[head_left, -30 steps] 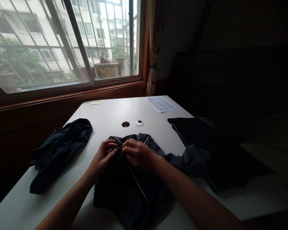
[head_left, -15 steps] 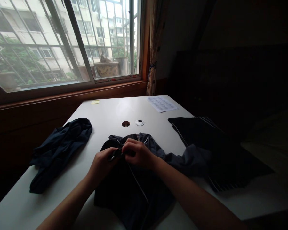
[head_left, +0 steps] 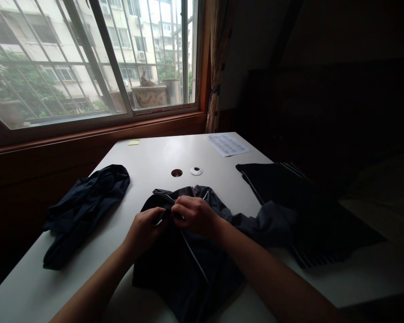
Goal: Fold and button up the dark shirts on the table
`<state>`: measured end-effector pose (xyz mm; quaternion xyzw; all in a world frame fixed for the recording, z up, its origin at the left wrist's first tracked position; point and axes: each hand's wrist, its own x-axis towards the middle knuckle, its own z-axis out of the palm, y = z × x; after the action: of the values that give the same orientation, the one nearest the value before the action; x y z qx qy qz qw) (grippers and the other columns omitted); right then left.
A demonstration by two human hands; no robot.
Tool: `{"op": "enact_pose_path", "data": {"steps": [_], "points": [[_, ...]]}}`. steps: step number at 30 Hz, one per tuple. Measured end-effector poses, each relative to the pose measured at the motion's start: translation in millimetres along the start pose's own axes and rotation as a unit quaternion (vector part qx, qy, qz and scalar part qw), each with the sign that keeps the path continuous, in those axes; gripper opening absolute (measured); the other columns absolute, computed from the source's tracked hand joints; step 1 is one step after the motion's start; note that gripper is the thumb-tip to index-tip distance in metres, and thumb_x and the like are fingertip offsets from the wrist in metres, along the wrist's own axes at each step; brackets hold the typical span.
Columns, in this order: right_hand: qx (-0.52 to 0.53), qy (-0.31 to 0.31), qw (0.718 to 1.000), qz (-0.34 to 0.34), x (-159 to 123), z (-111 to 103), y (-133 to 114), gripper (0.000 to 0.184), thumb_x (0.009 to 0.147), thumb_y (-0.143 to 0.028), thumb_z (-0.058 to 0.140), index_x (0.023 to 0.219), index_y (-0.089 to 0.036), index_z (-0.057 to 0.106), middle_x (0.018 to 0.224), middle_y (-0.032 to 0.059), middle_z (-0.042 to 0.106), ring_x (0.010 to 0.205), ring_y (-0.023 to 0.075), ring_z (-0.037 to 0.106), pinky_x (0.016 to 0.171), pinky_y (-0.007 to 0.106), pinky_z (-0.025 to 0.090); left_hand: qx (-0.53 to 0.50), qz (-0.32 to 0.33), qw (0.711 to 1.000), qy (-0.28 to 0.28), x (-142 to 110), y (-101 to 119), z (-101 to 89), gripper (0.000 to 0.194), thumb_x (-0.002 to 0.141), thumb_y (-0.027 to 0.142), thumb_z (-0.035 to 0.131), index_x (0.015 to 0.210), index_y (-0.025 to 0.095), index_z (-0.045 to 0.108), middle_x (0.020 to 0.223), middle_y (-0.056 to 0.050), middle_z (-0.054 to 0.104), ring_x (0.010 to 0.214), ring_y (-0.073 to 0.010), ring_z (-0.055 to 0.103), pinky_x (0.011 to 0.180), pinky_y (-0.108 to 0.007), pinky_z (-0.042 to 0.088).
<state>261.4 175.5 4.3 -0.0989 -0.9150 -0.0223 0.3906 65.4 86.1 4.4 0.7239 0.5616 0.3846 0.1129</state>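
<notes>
A dark jacket (head_left: 175,273) with thin white piping lies crumpled at the middle of the white table (head_left: 151,157). One greyish sleeve stretches out to the right. My left hand (head_left: 144,226) is closed on the jacket's upper edge, with thumb and fingers pinching the cloth. Close beside it, my right hand (head_left: 195,214) is closed on the same edge, its fingers curled under. The two sets of fingertips nearly meet, and the bit of cloth between them is too dark to make out.
A crumpled navy garment (head_left: 87,211) lies at the table's left edge. On the right is a flat black garment (head_left: 286,197) with white stripes. Farther back are a printed sheet (head_left: 228,145), a yellow note (head_left: 133,142), a round cable hole (head_left: 177,173) and its white cover (head_left: 196,171).
My hands stay pinched on the jacket in nearly the same place. The cloth fold behind my fingers has shifted slightly, showing more white piping.
</notes>
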Motion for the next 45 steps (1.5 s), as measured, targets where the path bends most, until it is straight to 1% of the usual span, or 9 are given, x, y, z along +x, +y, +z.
{"op": "enact_pose_path", "data": {"steps": [4,8,13,16,21,24,29,39,45], "points": [[-0.031,0.030,0.999,-0.030,-2,-4,1,0.005,0.094,-0.019,0.054,0.097,-0.019,0.058,0.086,0.0031,0.063,0.076,0.0147,0.061,0.066,0.027,0.050,-0.044,-0.010,0.998,-0.049,1,6,-2.6,0.017,0.091,0.031,0.059,0.083,0.017,0.067,0.070,-0.001,0.067,0.060,-0.0140,0.058,0.061,-0.025,0.041],[-0.034,0.055,0.997,-0.047,-1,-13,1,0.007,0.095,-0.016,0.054,0.100,-0.018,0.057,0.088,0.0022,0.064,0.073,0.0131,0.060,0.066,0.028,0.052,-0.155,-0.057,0.981,-0.104,-1,11,-0.5,0.034,0.096,0.041,0.050,0.077,0.016,0.063,0.067,0.000,0.060,0.060,-0.0137,0.052,0.059,-0.025,0.040],[0.010,0.008,0.995,-0.103,0,-15,1,0.009,0.093,-0.013,0.056,0.099,-0.019,0.059,0.095,0.0023,0.066,0.074,0.0130,0.059,0.069,0.029,0.055,-0.291,-0.197,0.936,0.005,0,4,-3.7,0.038,0.092,0.051,0.057,0.079,0.016,0.060,0.063,0.003,0.052,0.056,-0.0114,0.044,0.052,-0.023,0.034],[0.065,0.018,0.995,-0.068,-3,-10,4,0.011,0.091,-0.014,0.056,0.098,-0.021,0.059,0.096,0.0036,0.066,0.080,0.0148,0.062,0.072,0.030,0.056,-0.343,-0.232,0.910,0.031,1,1,-8.3,0.038,0.090,0.052,0.060,0.092,0.015,0.064,0.071,0.000,0.059,0.062,-0.0135,0.050,0.056,-0.023,0.039],[0.179,0.137,0.970,0.093,-6,-4,11,0.017,0.084,-0.012,0.057,0.097,-0.023,0.056,0.095,0.0029,0.063,0.083,0.0150,0.063,0.074,0.029,0.056,-0.353,-0.229,0.907,0.011,1,3,-8.2,0.036,0.089,0.050,0.061,0.100,0.016,0.066,0.081,-0.001,0.065,0.071,-0.0166,0.057,0.062,-0.024,0.043],[0.210,0.126,0.960,0.132,-6,-4,10,0.023,0.080,-0.009,0.057,0.098,-0.023,0.056,0.092,0.0019,0.059,0.075,0.0130,0.059,0.069,0.027,0.054,-0.346,-0.222,0.911,-0.009,1,6,-6.8,0.031,0.087,0.046,0.066,0.100,0.018,0.066,0.081,0.000,0.064,0.069,-0.0146,0.056,0.060,-0.022,0.042],[0.170,0.056,0.982,0.057,-4,-4,7,0.034,0.079,-0.013,0.063,0.112,-0.022,0.060,0.089,0.0036,0.059,0.083,0.0183,0.057,0.077,0.033,0.053,-0.329,-0.208,0.921,-0.003,1,5,-7.3,0.027,0.088,0.043,0.067,0.099,0.019,0.065,0.083,0.000,0.063,0.068,-0.0133,0.054,0.058,-0.021,0.040],[0.102,0.069,0.992,0.002,-5,-1,16,0.009,0.091,-0.021,0.064,0.100,-0.023,0.065,0.081,0.0026,0.062,0.075,0.0166,0.055,0.073,0.031,0.052,-0.304,-0.202,0.931,0.000,1,6,-7.8,0.030,0.088,0.046,0.066,0.097,0.017,0.065,0.080,-0.001,0.065,0.065,-0.0146,0.055,0.056,-0.023,0.040],[0.081,0.067,0.994,0.011,-5,-2,13,0.007,0.094,-0.020,0.060,0.098,-0.022,0.065,0.080,0.0026,0.063,0.075,0.0165,0.057,0.073,0.032,0.053,-0.285,-0.169,0.944,-0.001,3,8,-5.0,0.031,0.089,0.044,0.064,0.106,0.018,0.064,0.099,-0.006,0.069,0.091,-0.0230,0.064,0.078,-0.031,0.050]]}}
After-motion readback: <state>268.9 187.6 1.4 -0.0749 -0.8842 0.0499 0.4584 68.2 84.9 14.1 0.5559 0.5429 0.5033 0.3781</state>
